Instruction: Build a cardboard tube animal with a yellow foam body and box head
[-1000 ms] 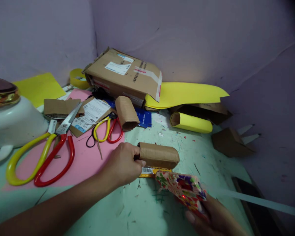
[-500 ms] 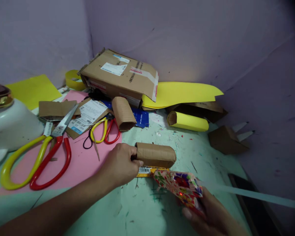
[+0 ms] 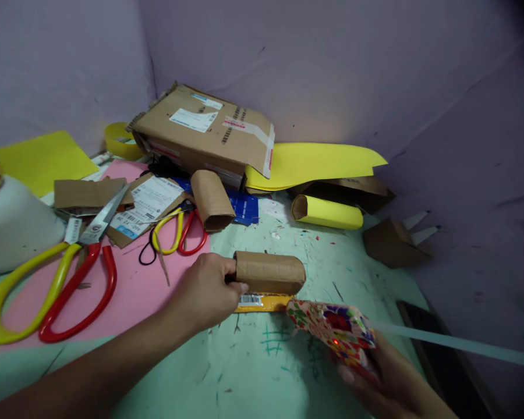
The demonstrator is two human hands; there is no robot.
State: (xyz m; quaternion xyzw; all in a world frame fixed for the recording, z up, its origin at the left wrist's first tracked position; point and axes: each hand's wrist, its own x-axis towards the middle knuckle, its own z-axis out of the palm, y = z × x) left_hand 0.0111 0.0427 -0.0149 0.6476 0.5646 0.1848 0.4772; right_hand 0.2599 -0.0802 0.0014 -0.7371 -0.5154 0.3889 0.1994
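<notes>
Brown cardboard tube (image 3: 271,272) just beyond orange strip (image 3: 273,303) on bench (image 3: 244,378); left hand (image 3: 212,288) pinching its left end. Right hand (image 3: 390,372) grasping floral glue gun (image 3: 332,323). Tube probably light, crushable; best held by end.

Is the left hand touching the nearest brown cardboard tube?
Touching. The head view shows the left hand holding the brown cardboard tube at its left end, with index finger and thumb against it.

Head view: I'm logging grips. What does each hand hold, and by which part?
The left hand holds the brown cardboard tube by its left end; the right hand holds the flower-patterned glue gun by its handle.
</notes>
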